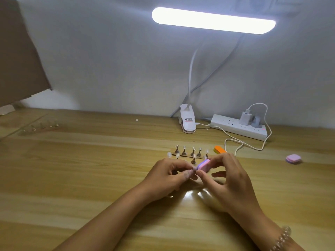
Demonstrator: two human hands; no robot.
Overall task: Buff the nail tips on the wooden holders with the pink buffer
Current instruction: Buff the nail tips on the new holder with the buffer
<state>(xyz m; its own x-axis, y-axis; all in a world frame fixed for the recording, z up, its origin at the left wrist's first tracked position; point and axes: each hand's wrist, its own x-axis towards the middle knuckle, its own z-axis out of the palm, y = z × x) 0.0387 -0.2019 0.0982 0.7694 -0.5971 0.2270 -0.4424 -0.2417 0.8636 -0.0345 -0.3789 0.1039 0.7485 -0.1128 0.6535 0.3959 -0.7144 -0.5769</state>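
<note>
the right hand [226,176] pinches the pink buffer [204,164] by its sides; the left hand [166,176] pinches what seems a nail tip [191,172] against its end. the buffer looks light and spongy, the tip thin and brittle. holders [184,152] stand just behind on the wooden table [90,178], under a bright lamp [213,20].

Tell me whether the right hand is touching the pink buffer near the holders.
Touching. The head view shows the right hand pinching the pink buffer, with no gap between them.

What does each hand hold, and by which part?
Right hand pinches the pink buffer across its sides; left hand pinches a nail tip, where exactly cannot be told.
</note>
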